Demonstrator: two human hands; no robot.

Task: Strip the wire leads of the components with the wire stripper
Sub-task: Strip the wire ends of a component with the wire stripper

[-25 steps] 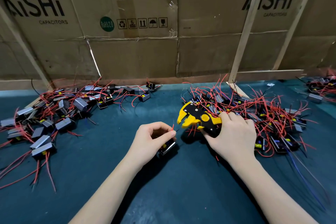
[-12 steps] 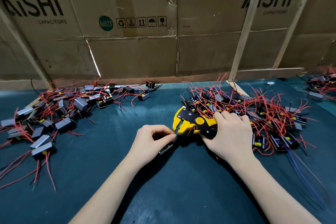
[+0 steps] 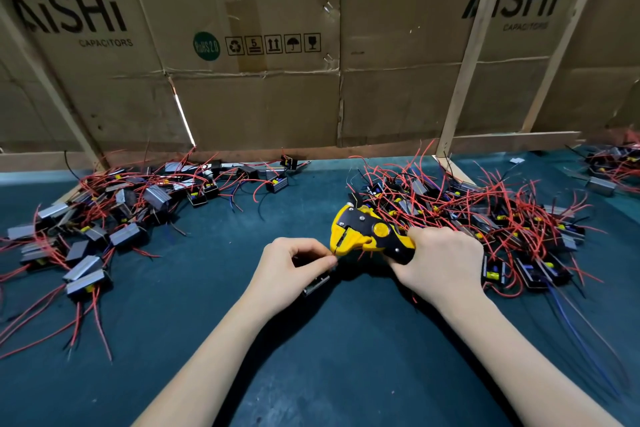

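piles of components (image 3: 104, 218) (red-wired) flank both hands: left hand (image 3: 291, 274) pinches lead, right hand (image 3: 440, 263) grips stripper (image 3: 367, 232).

So I've got the wire stripper (image 3: 367, 234) up off the bench, yellow and black, yellow knob on the side, its head pointing left with a thin red lead (image 3: 335, 252) poking right at its front end. That lead belongs to a small dark component (image 3: 316, 284) sitting just below-left of the stripper, mostly hidden. Right of the stripper, touching its back end, there's a big tangle of components (image 3: 502, 218) with red wires sticking up everywhere. Well off to the stripper's left lies another pile (image 3: 104, 218), grey-sided blocks with red leads trailing toward me.
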